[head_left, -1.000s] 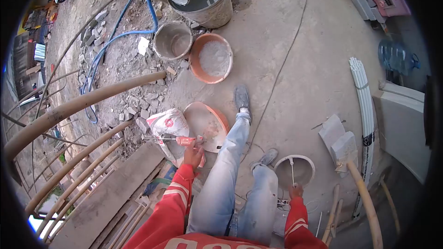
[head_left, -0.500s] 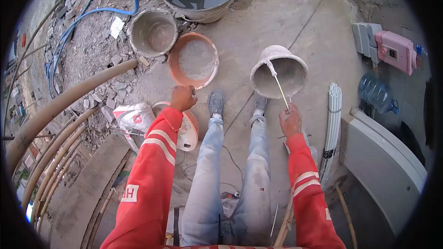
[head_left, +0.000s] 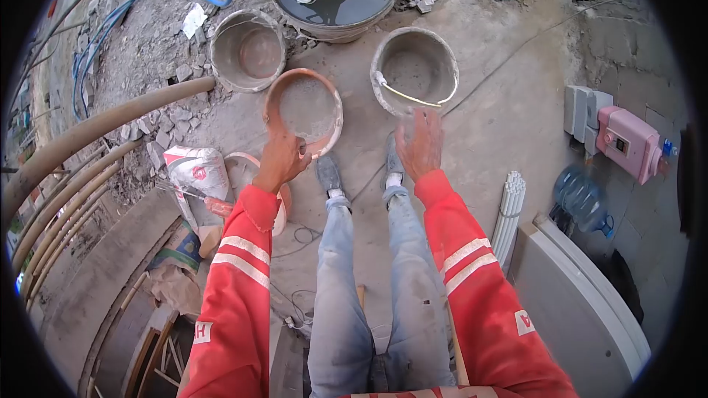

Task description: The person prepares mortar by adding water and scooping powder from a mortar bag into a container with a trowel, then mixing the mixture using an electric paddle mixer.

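Extending two hands (head_left: 282, 158), one on orange bucket (head_left: 338, 119)

The head view looks steeply down from above the wearer's jeans (head_left: 341, 291). The concrete floor (head_left: 472, 140) spreads below.

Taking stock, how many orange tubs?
2: an orange tub at the left hand, another tub beside the white sack, partly behind the left sleeve. Others may be hidden.

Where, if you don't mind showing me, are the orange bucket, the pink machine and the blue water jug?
Orange bucket (head_left: 273, 103): head view, left part of its wall.
Pink machine (head_left: 640, 149): head view, side of its casing.
Blue water jug (head_left: 582, 199): head view, middle of its body.
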